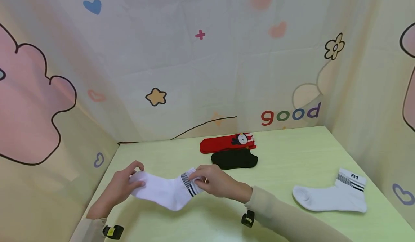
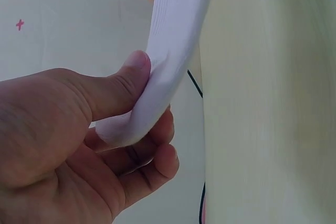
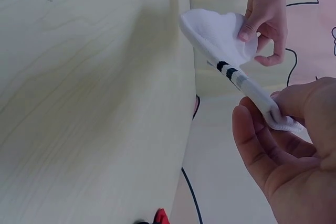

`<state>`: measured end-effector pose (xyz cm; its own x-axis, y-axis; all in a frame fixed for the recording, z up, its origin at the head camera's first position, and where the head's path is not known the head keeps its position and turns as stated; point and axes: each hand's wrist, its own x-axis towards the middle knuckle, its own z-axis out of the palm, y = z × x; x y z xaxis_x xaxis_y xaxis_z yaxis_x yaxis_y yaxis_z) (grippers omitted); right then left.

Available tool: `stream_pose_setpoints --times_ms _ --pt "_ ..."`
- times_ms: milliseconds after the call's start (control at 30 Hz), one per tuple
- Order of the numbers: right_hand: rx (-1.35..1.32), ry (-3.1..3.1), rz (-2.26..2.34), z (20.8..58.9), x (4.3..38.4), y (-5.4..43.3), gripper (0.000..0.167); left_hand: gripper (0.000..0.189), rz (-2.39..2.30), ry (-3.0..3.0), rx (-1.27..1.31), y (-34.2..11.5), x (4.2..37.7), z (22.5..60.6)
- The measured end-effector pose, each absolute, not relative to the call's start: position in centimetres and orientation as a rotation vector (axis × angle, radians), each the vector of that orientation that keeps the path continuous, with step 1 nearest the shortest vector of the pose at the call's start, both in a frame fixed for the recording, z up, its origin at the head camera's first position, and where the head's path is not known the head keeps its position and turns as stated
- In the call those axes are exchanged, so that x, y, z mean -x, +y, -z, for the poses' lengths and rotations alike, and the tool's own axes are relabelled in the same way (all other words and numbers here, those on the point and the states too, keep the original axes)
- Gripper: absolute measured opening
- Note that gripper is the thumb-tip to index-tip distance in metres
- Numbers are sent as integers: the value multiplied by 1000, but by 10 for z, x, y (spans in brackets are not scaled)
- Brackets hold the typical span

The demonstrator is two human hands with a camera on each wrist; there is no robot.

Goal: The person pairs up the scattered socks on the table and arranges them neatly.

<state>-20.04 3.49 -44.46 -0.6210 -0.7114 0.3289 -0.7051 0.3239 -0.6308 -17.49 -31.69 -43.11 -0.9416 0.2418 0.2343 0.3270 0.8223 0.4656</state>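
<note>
The white striped crew sock (image 1: 160, 191) hangs between the two hands, lifted off the pale wooden tabletop (image 1: 291, 155): the left hand (image 1: 121, 184) pinches its toe, the right hand (image 1: 217, 180) its striped cuff, the hands well apart. It should be very light, soft and limp, with no risk of breaking and little slip; the heel sags below both grips, so opposite ends look the best hold. Its matching white sock (image 1: 327, 198) lies right of the right hand; a black sock (image 1: 233, 159) and red sock (image 1: 217, 144) lie beyond that hand.
</note>
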Motion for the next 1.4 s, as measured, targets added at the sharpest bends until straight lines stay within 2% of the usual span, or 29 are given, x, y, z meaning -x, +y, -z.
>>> stream_pose_setpoints --times_ms 833,1400 --pt "1368 2637 1261 452 200 80 20 18 1020 -2820 525 -287 186 438" --pt "1325 2657 1281 453 200 115 26 16 1008 -2841 569 -258 196 437"
